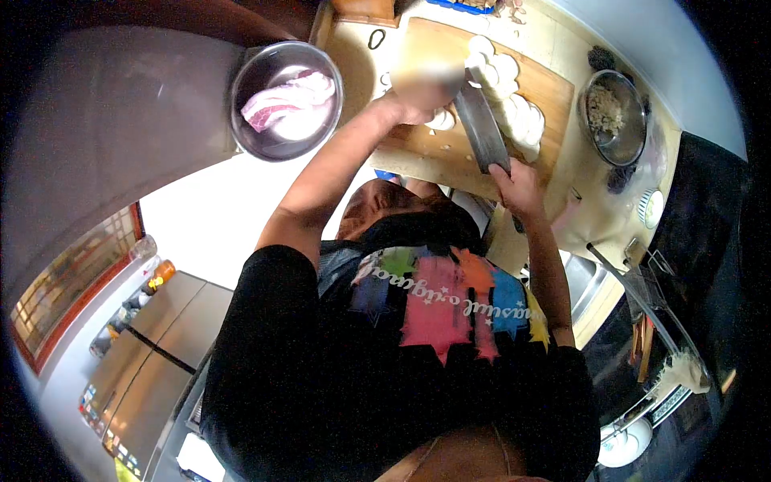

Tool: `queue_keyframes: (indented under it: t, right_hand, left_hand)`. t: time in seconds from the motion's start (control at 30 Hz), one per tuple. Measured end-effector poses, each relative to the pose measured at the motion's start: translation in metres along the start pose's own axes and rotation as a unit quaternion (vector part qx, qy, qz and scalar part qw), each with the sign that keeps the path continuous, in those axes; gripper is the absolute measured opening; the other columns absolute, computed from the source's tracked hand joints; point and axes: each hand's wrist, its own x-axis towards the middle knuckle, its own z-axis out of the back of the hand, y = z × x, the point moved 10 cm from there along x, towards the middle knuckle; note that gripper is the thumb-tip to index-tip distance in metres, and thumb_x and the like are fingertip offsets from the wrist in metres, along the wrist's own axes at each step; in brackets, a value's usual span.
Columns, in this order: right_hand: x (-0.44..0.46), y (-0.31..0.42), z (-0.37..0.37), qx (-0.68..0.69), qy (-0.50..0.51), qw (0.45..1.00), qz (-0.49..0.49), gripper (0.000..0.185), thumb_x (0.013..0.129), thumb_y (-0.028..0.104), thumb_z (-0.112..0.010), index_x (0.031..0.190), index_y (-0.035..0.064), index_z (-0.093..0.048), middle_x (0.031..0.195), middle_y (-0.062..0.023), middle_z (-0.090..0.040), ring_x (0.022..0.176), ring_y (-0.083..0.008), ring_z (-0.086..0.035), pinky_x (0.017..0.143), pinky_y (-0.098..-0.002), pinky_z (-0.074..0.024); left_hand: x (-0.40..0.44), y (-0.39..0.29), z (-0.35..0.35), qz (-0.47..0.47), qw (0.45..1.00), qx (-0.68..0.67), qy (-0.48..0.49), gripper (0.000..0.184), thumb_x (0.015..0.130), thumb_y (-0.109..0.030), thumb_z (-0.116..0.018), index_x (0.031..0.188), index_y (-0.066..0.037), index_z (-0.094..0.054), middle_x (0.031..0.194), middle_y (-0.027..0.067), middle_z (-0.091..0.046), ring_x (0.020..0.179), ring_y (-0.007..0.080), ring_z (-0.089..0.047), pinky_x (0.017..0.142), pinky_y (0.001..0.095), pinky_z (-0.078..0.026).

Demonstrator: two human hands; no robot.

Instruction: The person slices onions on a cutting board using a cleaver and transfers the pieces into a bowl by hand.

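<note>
A wooden cutting board (554,88) lies on the counter at the top. My right hand (518,186) is closed round the handle of a wide dark cleaver (484,128), whose blade points up and left over the board. Overlapping thick white slices (520,120) line the blade's right side. My left hand (411,106) is over the board, left of the blade; a blur covers its fingers, so what they hold is hidden. Small white slices (441,120) lie just beside it on the board.
At the upper left stands a metal bowl (337,100) with raw meat (293,100). A steel bowl (639,132) with crumbly light food is right of the board. A dark ring (377,39) lies near the board's left edge. A sink (580,281) shows at lower right.
</note>
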Motion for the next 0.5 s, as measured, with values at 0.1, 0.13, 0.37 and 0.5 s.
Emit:
queue_keyframes:
  t: [0.1, 0.13, 0.37, 0.5]
  right_hand:
    - [0.001, 0.001, 0.000, -0.082, 0.020, 0.996, -0.009, 0.029, 0.092, 0.028, -0.058, 0.093, -0.0007, -0.063, 0.061, -0.0125, -0.058, 0.052, -0.0225, -0.059, 0.054, -0.0379, -0.0461]
    - [0.000, 0.003, 0.000, -0.083, 0.023, 0.996, -0.009, 0.029, 0.092, 0.028, -0.058, 0.093, -0.0007, -0.063, 0.061, -0.0125, -0.058, 0.052, -0.0225, -0.059, 0.054, -0.0379, -0.0461]
    - [0.004, 0.027, -0.007, -0.152, -0.011, 0.985, 0.076, 0.036, 0.091, 0.034, -0.059, 0.083, -0.0015, -0.058, 0.071, -0.0262, -0.061, 0.070, -0.0448, -0.063, 0.065, -0.0528, -0.0483]
    - [0.003, 0.041, -0.001, -0.171, -0.023, 0.981, 0.083, 0.032, 0.092, 0.029, -0.059, 0.082, -0.0012, -0.057, 0.070, -0.0254, -0.061, 0.068, -0.0448, -0.062, 0.063, -0.0527, -0.0486]
  left_hand:
    - [-0.024, -0.022, 0.034, 0.024, 0.976, 0.154, -0.152, 0.041, 0.077, -0.015, -0.069, 0.117, -0.011, -0.062, 0.122, 0.0134, -0.057, 0.114, 0.0314, -0.055, 0.095, 0.0422, -0.047]
    - [-0.028, -0.016, 0.030, 0.026, 0.976, 0.151, -0.152, 0.041, 0.077, -0.015, -0.069, 0.117, -0.011, -0.062, 0.122, 0.0134, -0.057, 0.114, 0.0314, -0.055, 0.095, 0.0422, -0.047]
    - [-0.040, 0.043, -0.029, -0.001, 0.949, -0.016, -0.316, 0.036, 0.075, -0.008, -0.073, 0.110, -0.010, -0.066, 0.112, 0.0102, -0.060, 0.106, 0.0322, -0.056, 0.090, 0.0396, -0.048]
    - [-0.042, 0.041, -0.033, 0.008, 0.942, -0.019, -0.335, 0.035, 0.075, -0.006, -0.073, 0.109, -0.010, -0.066, 0.110, 0.0096, -0.060, 0.104, 0.0321, -0.055, 0.090, 0.0396, -0.048]
